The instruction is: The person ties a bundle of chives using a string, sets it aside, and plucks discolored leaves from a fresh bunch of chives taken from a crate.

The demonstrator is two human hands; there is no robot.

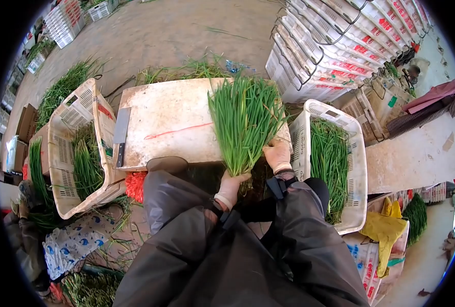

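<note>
A loose bunch of garlic chives (245,117) fans out over the right part of a worn white board (171,107), leaf tips pointing away from me. My left hand (229,189), in a pale glove, is closed around its stem ends just off the board's near edge. Beside the right side of the bunch is my right hand (277,155), also gloved, with fingers curled at the outer leaves; what they pinch is too small to make out. A red tie string (178,131) lies across the board. At the left edge rests a knife (121,134) with a black handle.
White crates of chives stand close on both sides, a left crate (63,174) and a right crate (358,169). Stacked crates (314,56) rise at the back right. Red strings (135,187) hang below the board. Another person's boot (25,192) shows at far left.
</note>
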